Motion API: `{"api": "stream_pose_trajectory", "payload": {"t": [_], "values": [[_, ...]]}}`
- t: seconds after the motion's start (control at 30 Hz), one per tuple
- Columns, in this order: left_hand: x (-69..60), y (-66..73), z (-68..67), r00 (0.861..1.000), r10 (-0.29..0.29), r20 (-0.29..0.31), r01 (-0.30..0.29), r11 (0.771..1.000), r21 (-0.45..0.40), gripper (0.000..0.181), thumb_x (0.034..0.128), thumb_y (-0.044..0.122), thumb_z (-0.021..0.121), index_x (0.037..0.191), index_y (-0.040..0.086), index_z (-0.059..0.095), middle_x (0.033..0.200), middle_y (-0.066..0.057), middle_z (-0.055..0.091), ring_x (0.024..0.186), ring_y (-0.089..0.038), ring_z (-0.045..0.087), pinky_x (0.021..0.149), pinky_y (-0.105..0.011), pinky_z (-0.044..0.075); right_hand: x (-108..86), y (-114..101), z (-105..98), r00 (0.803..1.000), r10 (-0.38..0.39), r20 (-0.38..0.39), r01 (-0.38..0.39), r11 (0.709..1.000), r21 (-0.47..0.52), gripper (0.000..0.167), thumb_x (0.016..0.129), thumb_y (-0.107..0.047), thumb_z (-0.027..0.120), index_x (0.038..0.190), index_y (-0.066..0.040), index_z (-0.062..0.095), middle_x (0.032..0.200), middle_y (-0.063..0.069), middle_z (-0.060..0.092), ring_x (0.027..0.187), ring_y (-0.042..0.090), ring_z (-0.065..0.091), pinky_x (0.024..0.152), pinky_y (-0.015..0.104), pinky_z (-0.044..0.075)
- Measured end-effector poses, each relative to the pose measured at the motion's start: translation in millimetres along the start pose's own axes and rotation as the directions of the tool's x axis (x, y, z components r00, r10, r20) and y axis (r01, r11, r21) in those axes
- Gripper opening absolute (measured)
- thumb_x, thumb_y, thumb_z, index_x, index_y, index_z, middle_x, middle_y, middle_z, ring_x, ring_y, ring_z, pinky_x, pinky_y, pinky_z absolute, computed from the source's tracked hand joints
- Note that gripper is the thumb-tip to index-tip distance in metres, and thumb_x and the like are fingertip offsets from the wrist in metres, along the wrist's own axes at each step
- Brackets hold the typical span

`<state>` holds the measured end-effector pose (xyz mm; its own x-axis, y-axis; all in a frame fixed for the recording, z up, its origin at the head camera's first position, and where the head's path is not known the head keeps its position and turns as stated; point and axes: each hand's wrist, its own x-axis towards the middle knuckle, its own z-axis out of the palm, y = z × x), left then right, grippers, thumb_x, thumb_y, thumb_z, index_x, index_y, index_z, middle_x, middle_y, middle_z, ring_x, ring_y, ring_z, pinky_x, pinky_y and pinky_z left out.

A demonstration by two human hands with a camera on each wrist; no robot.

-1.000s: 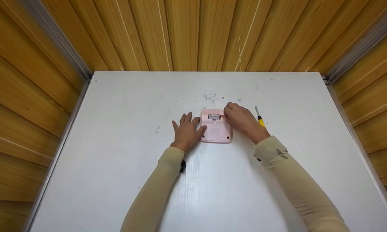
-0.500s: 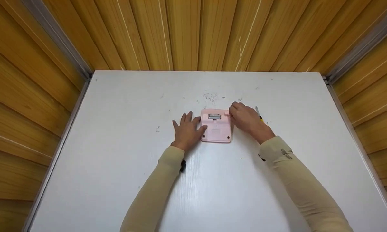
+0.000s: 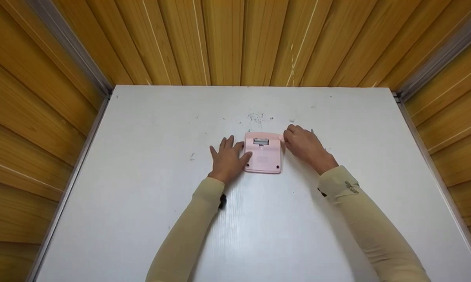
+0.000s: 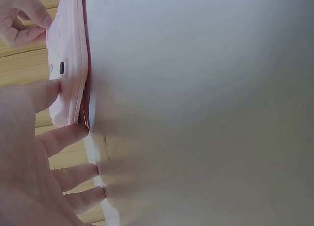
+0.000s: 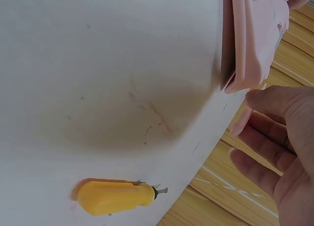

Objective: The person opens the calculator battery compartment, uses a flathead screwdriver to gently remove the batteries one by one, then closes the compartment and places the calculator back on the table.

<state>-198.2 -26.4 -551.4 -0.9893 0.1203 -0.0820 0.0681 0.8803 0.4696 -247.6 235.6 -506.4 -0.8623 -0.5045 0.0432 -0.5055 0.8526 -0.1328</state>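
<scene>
Seemingly uncovering a grey cylindrical battery [image 3: 261,141], pinching a small pink plastic cover [image 5: 241,122] in the right hand [image 3: 305,145], steadying the rectangular pink plastic device [image 3: 262,160] to its left with the spread left hand [image 3: 228,159], next probably needing to lay the cover aside.

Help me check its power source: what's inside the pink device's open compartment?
At least one silvery battery is visible inside the pink device; whatever lies beneath the battery is covered.

No writing is legible: the faint label [image 3: 262,159] on the pink battery-powered device [image 3: 263,167], mid-frame, and the dark marking [image 3: 352,187] on the sleeve [image 3: 370,225], lower right, are too small.
</scene>
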Motion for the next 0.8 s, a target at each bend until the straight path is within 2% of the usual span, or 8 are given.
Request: {"api": "stream_pose_trajectory", "payload": {"t": [0.1,0.37,0.8], "values": [[0.0,0.4,0.1,1.0,-0.001,-0.002,0.001,1.0,-0.003,0.062,0.1073,0.057,0.053,0.156,0.018,0.057,0.17,-0.014,0.035,0.159,-0.039,0.022,0.121,-0.075,0.009,-1.0,3,1,1.0,-0.017,-0.004,0.017,1.0,-0.008,0.012,0.106,-0.009,0.063,0.101,0.002,0.066,0.106,0.018,0.063,0.092,0.035,0.062,0.077,0.051,0.055],[0.3,0.3,0.2,1.0,-0.004,-0.003,0.004,1.0,-0.01,0.061,0.1072,0.056,0.053,0.155,0.018,0.057,0.17,-0.014,0.035,0.159,-0.038,0.023,0.121,-0.075,0.009,-4.1,9,6,1.0,-0.01,0.003,0.01,1.0,-0.008,0.01,0.106,-0.006,0.064,0.102,0.003,0.066,0.107,0.018,0.062,0.094,0.035,0.062,0.082,0.05,0.056],[1.8,0.0,1.1,1.0,-0.005,-0.002,0.005,1.0,-0.001,0.062,0.1066,0.057,0.053,0.155,0.019,0.058,0.169,-0.015,0.036,0.159,-0.04,0.023,0.12,-0.077,0.011,-10.4,17,16,0.999,-0.047,-0.027,0.046,0.999,-0.021,0.01,0.104,-0.005,0.068,0.098,0.003,0.067,0.101,0.017,0.062,0.088,0.035,0.063,0.074,0.048,0.057]]}}
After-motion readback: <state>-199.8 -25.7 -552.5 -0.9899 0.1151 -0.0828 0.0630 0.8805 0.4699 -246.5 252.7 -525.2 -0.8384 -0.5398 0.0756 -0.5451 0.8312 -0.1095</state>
